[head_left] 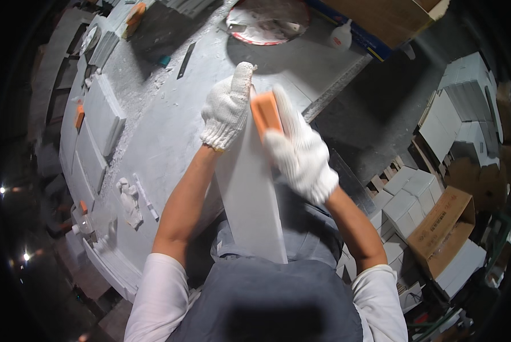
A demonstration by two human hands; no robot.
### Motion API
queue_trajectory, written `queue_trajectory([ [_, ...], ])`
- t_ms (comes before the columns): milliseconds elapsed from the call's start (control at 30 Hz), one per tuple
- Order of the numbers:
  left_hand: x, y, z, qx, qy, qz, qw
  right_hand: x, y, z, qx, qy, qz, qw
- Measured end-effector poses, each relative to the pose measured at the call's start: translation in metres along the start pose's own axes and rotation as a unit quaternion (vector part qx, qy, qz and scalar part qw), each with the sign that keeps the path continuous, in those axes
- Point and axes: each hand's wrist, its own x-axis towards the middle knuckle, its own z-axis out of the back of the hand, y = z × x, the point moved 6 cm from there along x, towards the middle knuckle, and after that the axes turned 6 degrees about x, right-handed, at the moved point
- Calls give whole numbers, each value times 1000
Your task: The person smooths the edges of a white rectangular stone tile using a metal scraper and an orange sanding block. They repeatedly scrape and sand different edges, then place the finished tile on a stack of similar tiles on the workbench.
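Note:
A long pale grey-white slab (248, 194) lies tilted, its near end against my apron and its far end between my hands. My left hand (227, 105), in a white knit glove, is closed at the slab's far left edge, with one finger pointing up. In my gloved right hand (304, 151) is an orange block (266, 114), gripped between the thumb and fingers. The block sits at the slab's right edge near the far end. My fingers hide its underside, so whether it touches the slab I cannot tell.
The dusty table (153, 148) carries stacked white slabs (101, 114), a dark metal strip (185, 60) and a crumpled glove (129, 202). Beyond my hands are a round red-rimmed pan (267, 41) and a white squeeze bottle (341, 37). White boxes (409, 191) and an open carton (442, 228) stand right.

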Motion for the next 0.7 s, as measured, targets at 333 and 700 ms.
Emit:
queue_trajectory([
  [333,-9,-6,-11,0,29,36,999,0,34,5,-149,-8,11,989],
  [700,-16,-19,-17,131,48,71,988,-24,23,4,-93,-34,-15,995],
])
